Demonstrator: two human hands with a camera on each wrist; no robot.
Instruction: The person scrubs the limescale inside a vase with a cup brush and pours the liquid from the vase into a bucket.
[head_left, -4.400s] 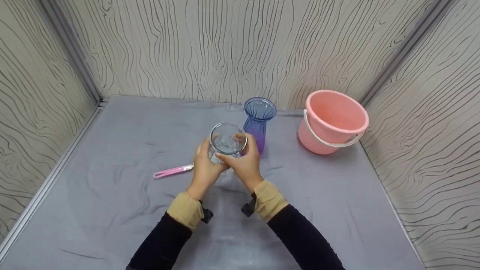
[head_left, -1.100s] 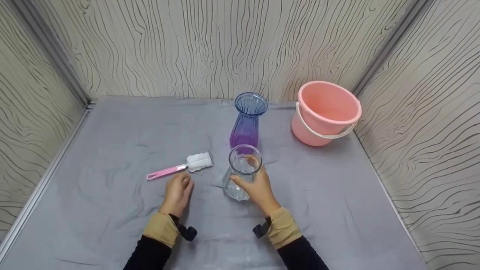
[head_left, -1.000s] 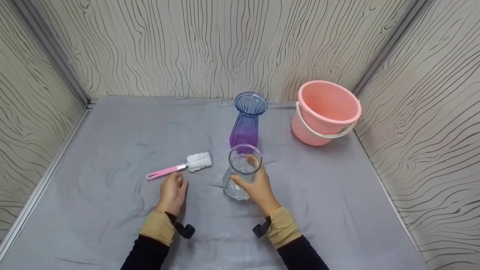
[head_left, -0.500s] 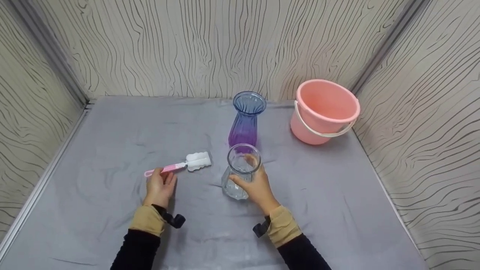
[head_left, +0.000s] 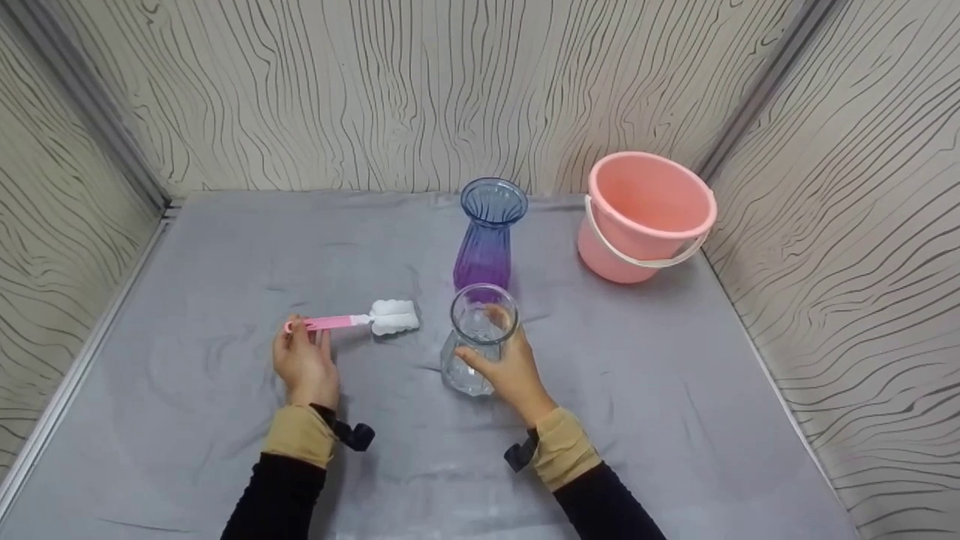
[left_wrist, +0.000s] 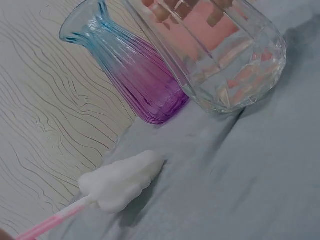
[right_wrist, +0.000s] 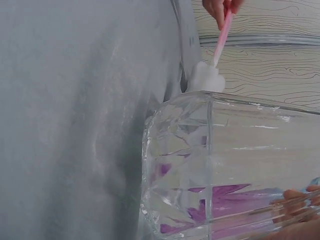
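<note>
My left hand (head_left: 306, 367) pinches the pink handle of a sponge bottle brush (head_left: 335, 322) near its looped end. The white sponge head (left_wrist: 122, 182) points right, its tip close to the cloth; whether it touches is hard to tell. My right hand (head_left: 519, 375) grips a clear glass vase (head_left: 466, 369) around its neck from the right, fingers behind and thumb in front. The vase stands upright on the cloth, mouth up. Behind it is a ribbed glass vase (head_left: 486, 251), blue above and purple below. In the right wrist view the brush shows beyond the clear vase (right_wrist: 250, 130).
A pink bucket (head_left: 634, 244) with a white handle (head_left: 649, 262) stands at the back right. Grey wrinkled cloth (head_left: 187, 315) covers the table. Panels with a wood-grain pattern (head_left: 337, 97) close off the back and both sides.
The left hand has let go of the clear vase, moved left to the brush, gripped its handle and raised that end. The right hand keeps holding the vase, which now stands lower in view.
</note>
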